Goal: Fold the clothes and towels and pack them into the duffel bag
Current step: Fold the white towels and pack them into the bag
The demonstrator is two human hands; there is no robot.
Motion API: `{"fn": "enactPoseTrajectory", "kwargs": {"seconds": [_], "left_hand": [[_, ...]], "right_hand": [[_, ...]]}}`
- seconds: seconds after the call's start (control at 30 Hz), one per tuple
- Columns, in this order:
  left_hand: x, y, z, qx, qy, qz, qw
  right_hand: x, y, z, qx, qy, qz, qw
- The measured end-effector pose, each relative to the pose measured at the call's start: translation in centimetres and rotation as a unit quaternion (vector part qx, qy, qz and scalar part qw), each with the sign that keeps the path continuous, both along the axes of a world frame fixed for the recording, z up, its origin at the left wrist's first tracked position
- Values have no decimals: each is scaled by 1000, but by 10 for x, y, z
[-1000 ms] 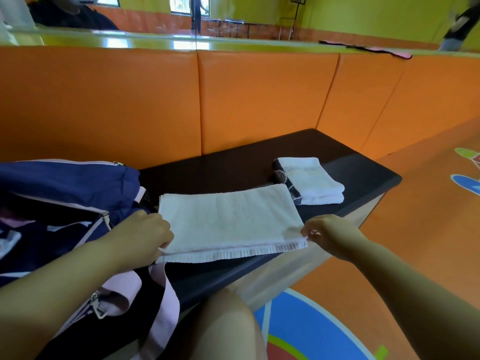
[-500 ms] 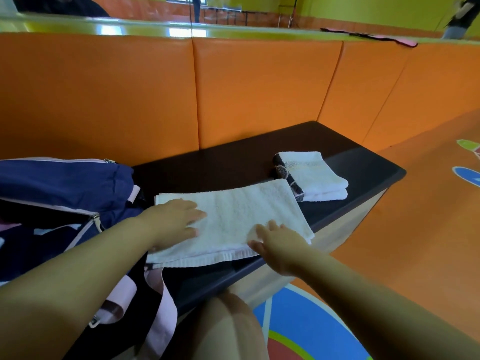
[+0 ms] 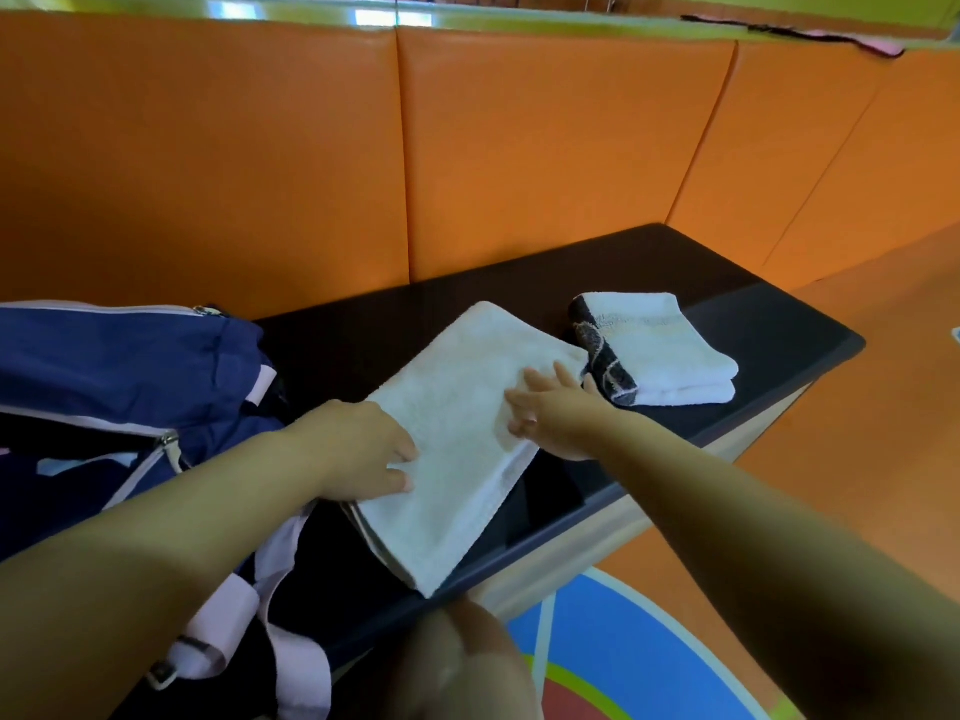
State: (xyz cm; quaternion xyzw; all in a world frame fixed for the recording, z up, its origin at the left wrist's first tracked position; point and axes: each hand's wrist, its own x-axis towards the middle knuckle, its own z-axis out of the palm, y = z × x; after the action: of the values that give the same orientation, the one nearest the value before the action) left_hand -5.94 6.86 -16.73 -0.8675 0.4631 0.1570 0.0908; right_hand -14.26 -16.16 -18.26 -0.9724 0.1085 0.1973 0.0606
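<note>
A folded white towel (image 3: 457,428) lies at an angle on the dark bench (image 3: 779,335), one corner reaching the front edge. My left hand (image 3: 358,454) rests on its left edge, fingers spread on the cloth. Flat on the towel's right side lies my right hand (image 3: 556,413), fingers apart. A second folded white towel with a dark patterned border (image 3: 654,350) sits farther right on the bench. The navy duffel bag (image 3: 119,366) with pale pink trim and straps stands open at the left, touching the bench.
Orange padded panels (image 3: 545,148) rise behind the bench. My knee (image 3: 462,662) shows below the front edge. Orange floor with coloured markings (image 3: 623,652) lies to the right and below. A pink strap (image 3: 291,579) hangs over the bench front.
The towel has turned from lying crosswise to lying diagonally, narrower than before. Both hands moved from its ends onto its top, and the right hand slid up and right.
</note>
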Motion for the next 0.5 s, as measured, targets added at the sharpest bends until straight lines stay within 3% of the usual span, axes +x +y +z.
{"fn": "enactPoseTrajectory", "kwargs": {"seconds": [0.1, 0.2, 0.3, 0.4, 0.5], "left_hand": [[3, -10, -4, -46, 56, 7, 997], [6, -20, -7, -73, 120, 12, 990], [3, -20, -17, -84, 92, -6, 992], [-3, -9, -30, -109, 85, 10, 990], [-10, 1, -44, -131, 92, 17, 987]], "right_hand": [[12, -19, -5, -43, -11, -21, 999], [17, -28, -7, -71, -82, -43, 993], [10, -17, -6, -70, -186, 6, 980], [-16, 5, -4, 41, -236, 59, 969], [-51, 19, -16, 124, -229, 126, 957]]}}
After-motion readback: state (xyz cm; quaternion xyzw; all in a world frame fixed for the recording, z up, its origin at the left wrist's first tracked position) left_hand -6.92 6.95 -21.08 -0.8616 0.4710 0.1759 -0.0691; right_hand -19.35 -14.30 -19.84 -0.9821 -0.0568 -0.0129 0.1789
